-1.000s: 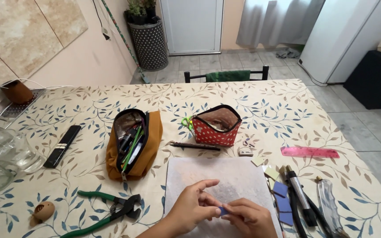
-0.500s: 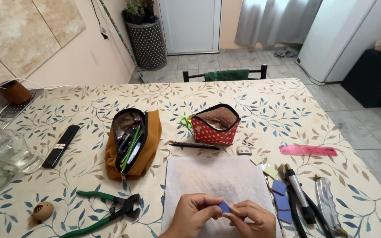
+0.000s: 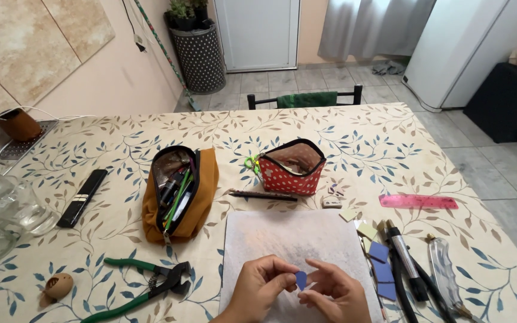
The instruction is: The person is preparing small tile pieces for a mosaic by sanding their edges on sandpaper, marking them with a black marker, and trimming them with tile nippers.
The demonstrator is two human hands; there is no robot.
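A tiny blue piece (image 3: 301, 280) is pinched between the fingertips of both hands, low in the middle of the view. The left hand (image 3: 262, 289) is curled with thumb and forefinger closed on one edge of the piece, and the right hand (image 3: 336, 293) is closed on the other edge the same way. So neither hand is spread wide, both are narrowed down onto that one bit. It's held just above a pale grey mat (image 3: 292, 242) that's laid flat on the surface (image 3: 121, 143), which is covered with a leaf-print cloth.

Just right of the mat, a few more blue squares (image 3: 382, 269) can be seen next to a dark pen-like tool (image 3: 406, 258) and a pink ruler (image 3: 418, 201) further out. Behind the mat, a red polka-dot pouch (image 3: 290, 168) is standing open, with a dark pencil (image 3: 263, 195) lying in front of it. A mustard pencil case (image 3: 180, 192) stuffed with pens is lying open to the left. Green-handled pliers (image 3: 140, 283) are found at the lower left, well apart from the hands, and a black remote (image 3: 82, 197) further back on the left.
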